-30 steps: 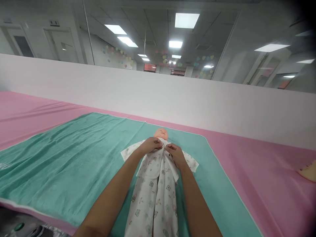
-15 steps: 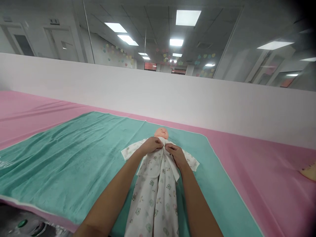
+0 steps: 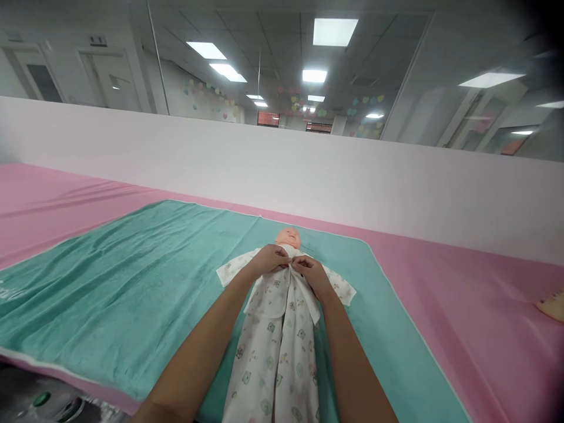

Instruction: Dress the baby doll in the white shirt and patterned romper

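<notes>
A baby doll (image 3: 288,237) lies on its back, head toward the wall, on a teal blanket (image 3: 145,294). It wears a white printed baby shirt (image 3: 272,296) with sleeves spread to both sides, and matching trousers (image 3: 273,370). Over the chest, my left hand (image 3: 272,259) pinches one front edge of the shirt just below the neck. Opposite it, my right hand (image 3: 311,273) pinches the other front edge, the fingertips of both hands nearly meeting. Whatever fastening is between the fingers is hidden. The right front panel's lower corner hangs loose.
Under the blanket is a pink padded surface (image 3: 440,282), bounded at the back by a white wall (image 3: 282,164) with glass above. A tan rounded object (image 3: 551,306) sits at the right edge. Clear plastic containers, one with a green cap (image 3: 41,399), are low at the left.
My right fingertips have shifted slightly left, closer to my left fingertips at the shirt front. The doll and blanket stay in place.
</notes>
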`<state>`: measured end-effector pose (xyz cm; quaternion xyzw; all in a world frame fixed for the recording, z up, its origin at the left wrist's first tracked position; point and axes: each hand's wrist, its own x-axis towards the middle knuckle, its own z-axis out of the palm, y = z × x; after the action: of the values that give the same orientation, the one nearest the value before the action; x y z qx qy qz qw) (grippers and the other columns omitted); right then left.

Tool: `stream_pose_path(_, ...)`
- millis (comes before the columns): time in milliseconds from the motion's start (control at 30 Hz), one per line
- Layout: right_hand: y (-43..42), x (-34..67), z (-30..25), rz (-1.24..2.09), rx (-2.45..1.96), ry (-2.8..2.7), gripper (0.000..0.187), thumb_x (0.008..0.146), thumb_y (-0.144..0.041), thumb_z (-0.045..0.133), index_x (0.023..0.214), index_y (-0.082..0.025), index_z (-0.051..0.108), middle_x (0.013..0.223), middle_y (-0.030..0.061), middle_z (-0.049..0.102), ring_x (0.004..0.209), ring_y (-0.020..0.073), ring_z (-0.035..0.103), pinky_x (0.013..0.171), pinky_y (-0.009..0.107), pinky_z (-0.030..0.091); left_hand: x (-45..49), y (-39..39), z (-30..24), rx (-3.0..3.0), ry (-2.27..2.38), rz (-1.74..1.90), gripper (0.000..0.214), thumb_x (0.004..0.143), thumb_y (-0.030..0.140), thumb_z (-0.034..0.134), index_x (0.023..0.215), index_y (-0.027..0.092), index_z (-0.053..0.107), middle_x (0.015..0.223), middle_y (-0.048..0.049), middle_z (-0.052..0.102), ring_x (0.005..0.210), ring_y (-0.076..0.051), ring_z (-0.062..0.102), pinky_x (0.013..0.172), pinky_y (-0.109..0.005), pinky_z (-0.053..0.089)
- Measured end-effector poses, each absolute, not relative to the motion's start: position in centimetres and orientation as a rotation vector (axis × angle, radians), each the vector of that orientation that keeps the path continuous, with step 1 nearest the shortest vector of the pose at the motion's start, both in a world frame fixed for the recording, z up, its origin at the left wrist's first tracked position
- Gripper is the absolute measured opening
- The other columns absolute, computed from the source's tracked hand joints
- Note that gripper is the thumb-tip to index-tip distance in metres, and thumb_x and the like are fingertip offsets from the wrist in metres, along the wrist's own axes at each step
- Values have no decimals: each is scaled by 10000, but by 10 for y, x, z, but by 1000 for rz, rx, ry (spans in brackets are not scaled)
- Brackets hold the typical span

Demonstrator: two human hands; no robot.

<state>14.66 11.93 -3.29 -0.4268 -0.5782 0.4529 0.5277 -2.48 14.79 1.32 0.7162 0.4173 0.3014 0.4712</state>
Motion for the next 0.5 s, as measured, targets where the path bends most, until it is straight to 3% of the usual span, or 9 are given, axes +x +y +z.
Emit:
stream_pose_path(200,121,146,-34,1071,-1071,-1378,281,646,-377,667,830,-179,592,762,10,539,683,119,459,640,249,370,-24,150,9,1654,984,798,127,626,240,594,700,146,555,512,33,456,432,-62,365,424,-201,255)
stream_pose_path(300,121,145,-33,1072,-1070,-1413,305,630,-370,679,851,-187,575,751,-1,519,652,107,439,616,241,365,-23,151,5,1526,940,855,169,577,154,576,737,162,519,507,58,396,418,-53,324,403,-194,214)
stream_pose_path(500,118,143,-28,1106,-1041,-1404,301,644,-352,672,872,-184,572,835,26,536,711,122,468,649,253,387,-26,147,8,1444,844,867,182,590,176,590,718,158,463,553,60,341,436,-36,290,416,-186,204)
